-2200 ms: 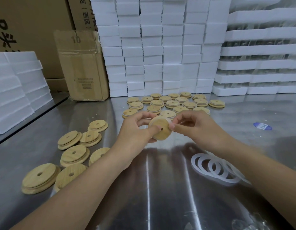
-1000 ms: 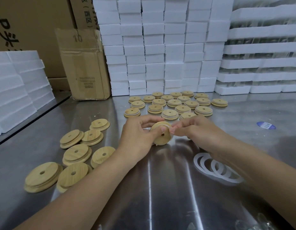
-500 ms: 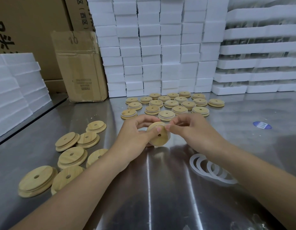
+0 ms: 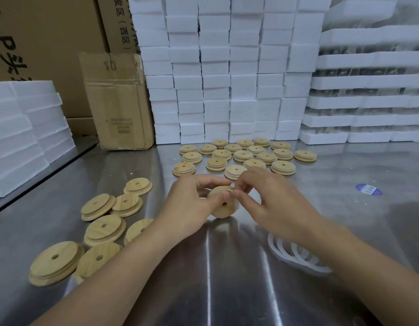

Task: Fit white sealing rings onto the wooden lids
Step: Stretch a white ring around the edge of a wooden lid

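Gripping anything, the left hand [image 4: 189, 205]?

Yes: its fingers and thumb curl round a wooden lid [image 4: 223, 209], held on edge low over the steel table [image 4: 227, 278]; whether it touches the steel cannot be told. The right hand [image 4: 272, 208] pinches the white sealing ring [image 4: 228, 189] at the lid's upper rim.

And where is the open room?

Between the forearms, and far right round a blue sticker [image 4: 368, 189]. Under the right forearm lie loose sealing rings [image 4: 297, 255]. Toward the table's left edge crowd the bare lids [image 4: 102, 228]. Just behind the hands sit the ringed lids [image 4: 241, 156], with foam blocks [image 4: 227, 67] walling the back edge.
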Demonstrator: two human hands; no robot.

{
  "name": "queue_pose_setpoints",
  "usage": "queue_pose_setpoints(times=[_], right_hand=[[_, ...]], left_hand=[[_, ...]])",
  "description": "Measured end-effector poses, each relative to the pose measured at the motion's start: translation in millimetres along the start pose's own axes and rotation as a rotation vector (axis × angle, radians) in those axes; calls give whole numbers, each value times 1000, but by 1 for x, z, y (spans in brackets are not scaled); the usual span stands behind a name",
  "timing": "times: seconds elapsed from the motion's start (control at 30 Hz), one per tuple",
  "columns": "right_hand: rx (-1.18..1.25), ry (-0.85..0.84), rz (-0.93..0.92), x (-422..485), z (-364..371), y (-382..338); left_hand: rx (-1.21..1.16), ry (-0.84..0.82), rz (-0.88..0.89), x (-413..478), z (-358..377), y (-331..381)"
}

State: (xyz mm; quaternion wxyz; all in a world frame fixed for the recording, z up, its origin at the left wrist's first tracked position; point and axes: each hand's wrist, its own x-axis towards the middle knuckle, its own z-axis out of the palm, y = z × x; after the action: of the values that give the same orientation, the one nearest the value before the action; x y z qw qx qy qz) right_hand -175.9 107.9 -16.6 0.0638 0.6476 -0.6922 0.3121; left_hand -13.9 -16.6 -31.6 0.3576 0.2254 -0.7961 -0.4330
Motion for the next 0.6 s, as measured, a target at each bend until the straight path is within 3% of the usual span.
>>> queue_pose_setpoints(times=[0.3, 0.6], right_hand=[[308, 54, 158, 5, 9, 7], [294, 7, 178, 5, 13, 12]], left_hand=[[-78, -2, -63, 0, -1, -1], [-152, 51, -137, -2, 1, -2]])
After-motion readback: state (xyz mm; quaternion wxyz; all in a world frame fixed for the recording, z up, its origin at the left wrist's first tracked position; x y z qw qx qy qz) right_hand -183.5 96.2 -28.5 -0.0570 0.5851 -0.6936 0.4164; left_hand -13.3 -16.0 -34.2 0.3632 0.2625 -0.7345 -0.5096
